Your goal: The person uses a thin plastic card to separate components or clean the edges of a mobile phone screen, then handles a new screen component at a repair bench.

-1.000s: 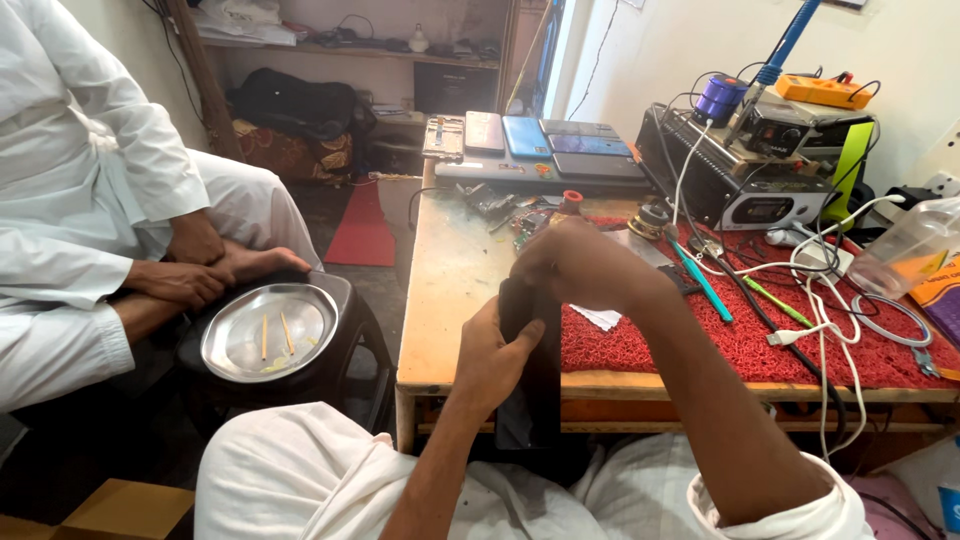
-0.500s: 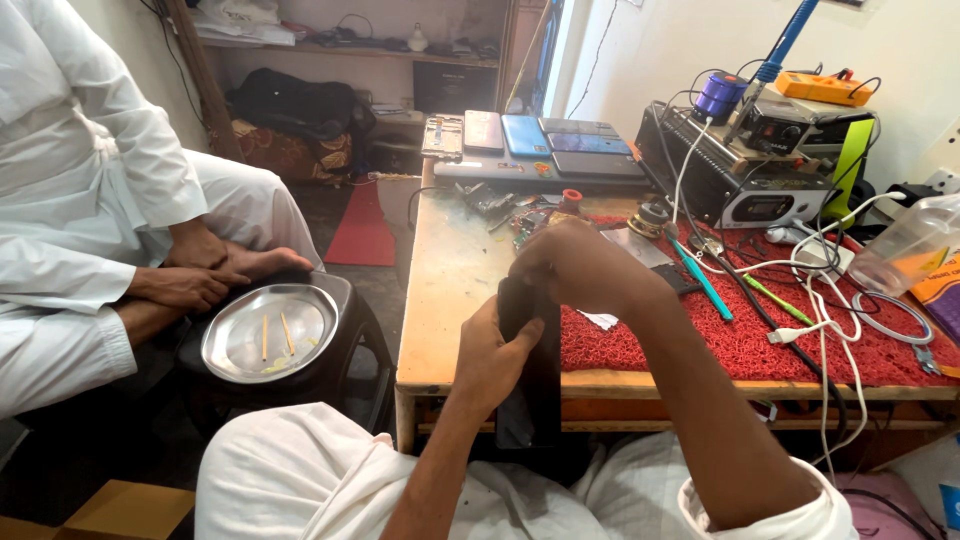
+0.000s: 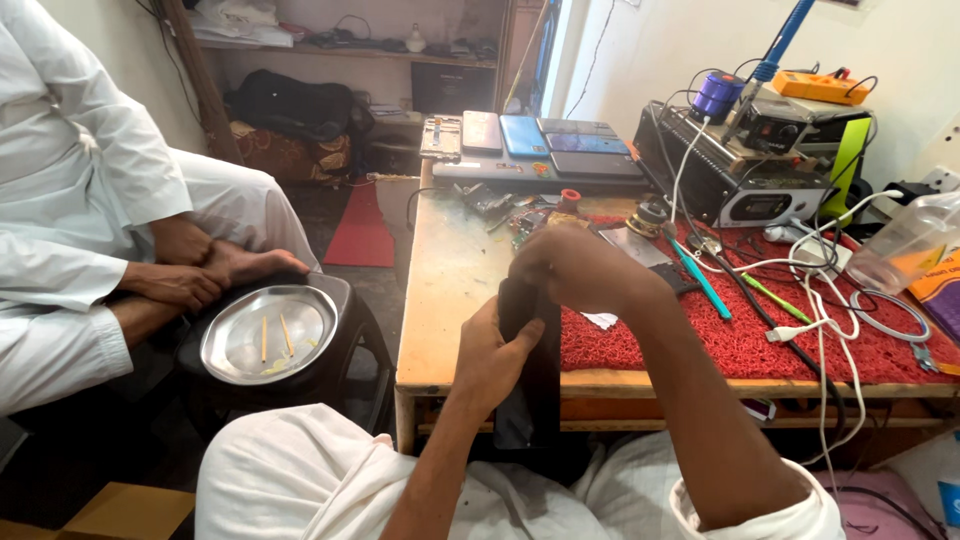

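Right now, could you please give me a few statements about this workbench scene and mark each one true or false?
1. Both hands grip the black phone: the left hand on its side, the right hand over its top end. True.
2. The phone lies flat on the red mat. False: it is held upright at the table's front edge.
3. A round steel plate rests on a dark stool to the left. True.
4. The plate holds a cup. False: only a few thin sticks.
5. A teal tool lies on the mat. True.
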